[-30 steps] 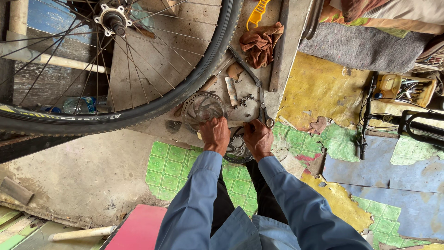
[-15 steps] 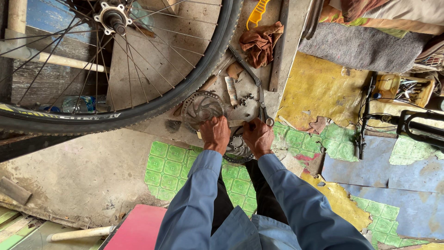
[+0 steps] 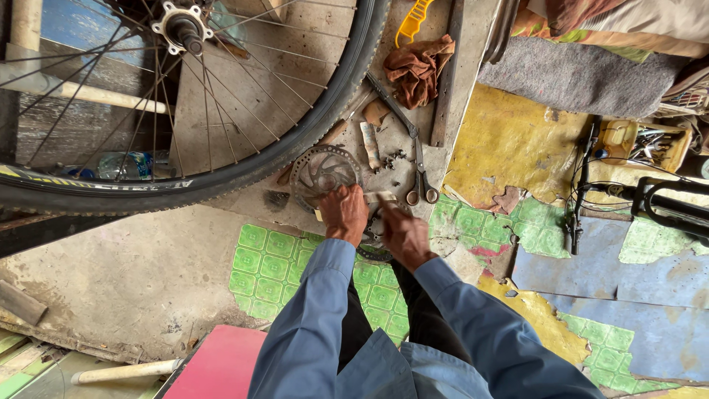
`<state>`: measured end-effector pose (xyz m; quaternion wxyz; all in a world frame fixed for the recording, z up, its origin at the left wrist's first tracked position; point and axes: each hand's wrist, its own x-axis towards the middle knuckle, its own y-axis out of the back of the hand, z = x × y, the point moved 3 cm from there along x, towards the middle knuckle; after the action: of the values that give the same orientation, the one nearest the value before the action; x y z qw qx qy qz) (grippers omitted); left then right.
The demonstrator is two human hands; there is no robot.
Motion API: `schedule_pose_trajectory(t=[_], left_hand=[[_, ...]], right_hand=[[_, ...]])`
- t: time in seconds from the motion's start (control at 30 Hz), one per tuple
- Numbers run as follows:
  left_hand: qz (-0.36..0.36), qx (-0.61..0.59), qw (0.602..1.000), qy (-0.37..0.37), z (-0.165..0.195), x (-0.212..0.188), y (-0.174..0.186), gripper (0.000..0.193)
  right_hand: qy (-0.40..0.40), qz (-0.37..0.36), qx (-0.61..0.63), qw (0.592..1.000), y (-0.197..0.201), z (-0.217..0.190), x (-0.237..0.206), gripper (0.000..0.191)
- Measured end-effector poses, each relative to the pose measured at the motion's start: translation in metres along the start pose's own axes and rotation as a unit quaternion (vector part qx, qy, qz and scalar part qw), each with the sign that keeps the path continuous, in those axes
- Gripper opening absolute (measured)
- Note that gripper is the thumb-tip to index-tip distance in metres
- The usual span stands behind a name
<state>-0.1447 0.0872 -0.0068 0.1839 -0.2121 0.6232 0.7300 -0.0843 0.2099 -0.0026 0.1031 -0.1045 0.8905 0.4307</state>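
Head view: our left hand (image 3: 343, 214) and right hand (image 3: 402, 235) curl fingers over a toothed sprocket (image 3: 373, 247) lying flat on the floor, beside a brake disc (image 3: 321, 174); we cannot tell the grip. Scissors (image 3: 413, 159) point away from us.

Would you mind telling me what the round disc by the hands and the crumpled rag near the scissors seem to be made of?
The disc looks like bare metal, probably steel: dull grey, thin, with cut-out slots and grime. The rag looks like woven cloth, brownish red and matte: it lies in soft folds. The scissors appear to be dark metal too.
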Motion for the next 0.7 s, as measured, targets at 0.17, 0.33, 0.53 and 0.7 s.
schedule_pose_trajectory(t=[0.17, 0.33, 0.53, 0.7], left_hand=[[-0.018, 0.010, 1.000, 0.021, -0.001, 0.001, -0.003, 0.012], [0.008, 0.002, 1.000, 0.003, 0.001, -0.001, 0.000, 0.012], [-0.016, 0.002, 1.000, 0.010, -0.001, -0.005, -0.002, 0.012], [-0.025, -0.008, 1.000, 0.016, -0.006, -0.005, -0.013, 0.016]], right_hand=[[0.043, -0.073, -0.097, 0.992, -0.006, -0.005, -0.007, 0.084], [0.027, -0.051, -0.107, 0.993, -0.003, 0.008, -0.012, 0.088], [-0.012, -0.049, -0.097, 0.994, -0.003, 0.021, -0.021, 0.082], [-0.025, -0.055, -0.106, 0.993, -0.007, 0.017, -0.022, 0.078]])
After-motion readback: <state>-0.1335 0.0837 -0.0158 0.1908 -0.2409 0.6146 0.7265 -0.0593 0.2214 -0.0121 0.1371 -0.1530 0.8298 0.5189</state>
